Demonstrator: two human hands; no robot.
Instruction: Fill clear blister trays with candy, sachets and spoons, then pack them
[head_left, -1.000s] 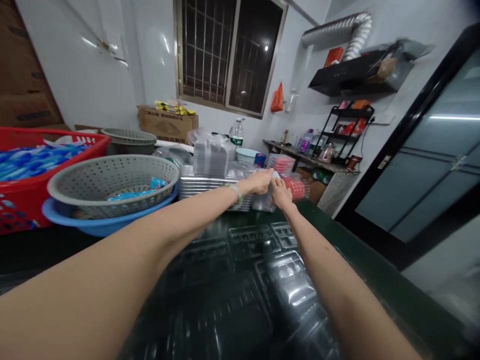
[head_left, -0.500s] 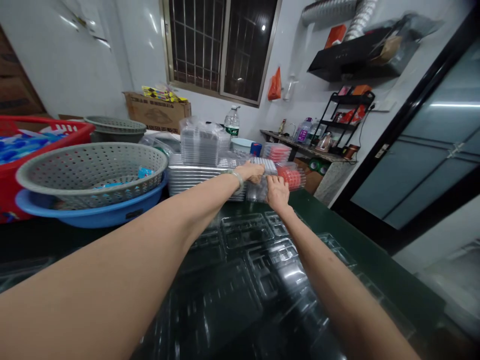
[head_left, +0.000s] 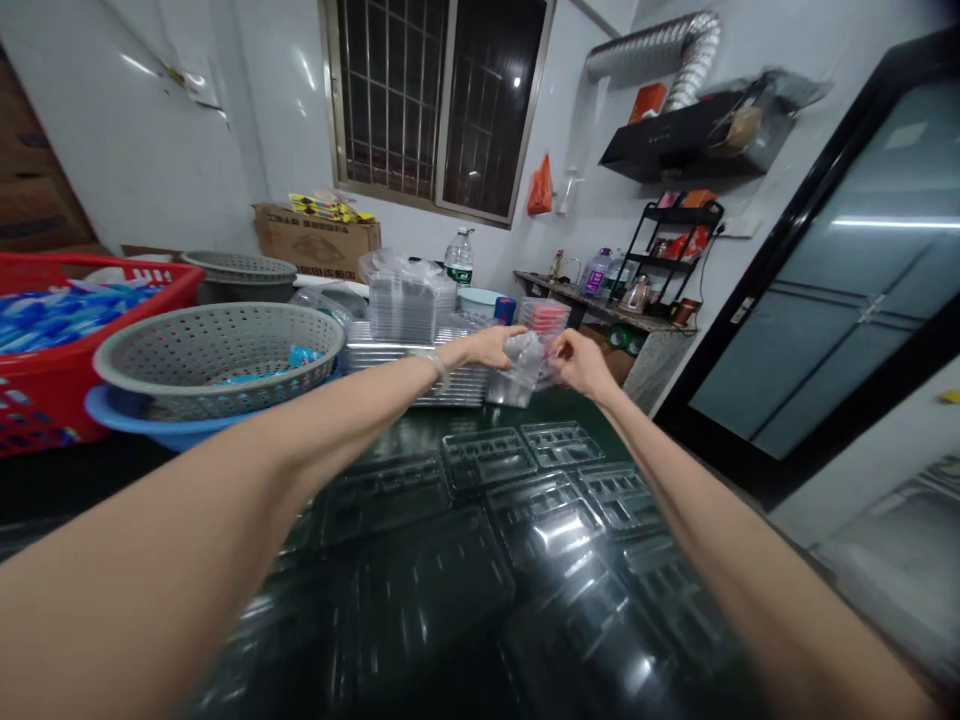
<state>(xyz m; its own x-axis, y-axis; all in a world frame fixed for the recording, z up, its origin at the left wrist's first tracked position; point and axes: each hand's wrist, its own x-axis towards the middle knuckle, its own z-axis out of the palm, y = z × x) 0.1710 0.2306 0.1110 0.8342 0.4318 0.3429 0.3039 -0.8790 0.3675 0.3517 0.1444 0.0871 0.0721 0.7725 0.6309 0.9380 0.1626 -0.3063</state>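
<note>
At the far side of the dark green table, my left hand (head_left: 491, 347) has its thumb and fingers around the left side of a crinkled clear plastic bag (head_left: 527, 352). My right hand (head_left: 583, 362) pinches the bag's right side, its fingers curled. What the bag holds is hard to make out. Just left of it stand a long stack of clear plastic trays (head_left: 416, 358) and a wrapped stack of trays (head_left: 401, 305). Under my forearms, several clear compartment trays (head_left: 491, 455) lie in rows on the table (head_left: 405, 435).
A grey colander (head_left: 217, 350) rests in a blue basin (head_left: 169, 430) on the left, beside a red basket (head_left: 60, 385) of blue packets. Behind stand a cardboard box (head_left: 319, 245), a water bottle (head_left: 459, 258) and red containers (head_left: 547, 316). A side counter (head_left: 600, 297) runs along the right wall.
My hands have moved apart, the left going slightly left and the right going right. The clear bag now bunches up between them. More of the trays on the right shows.
</note>
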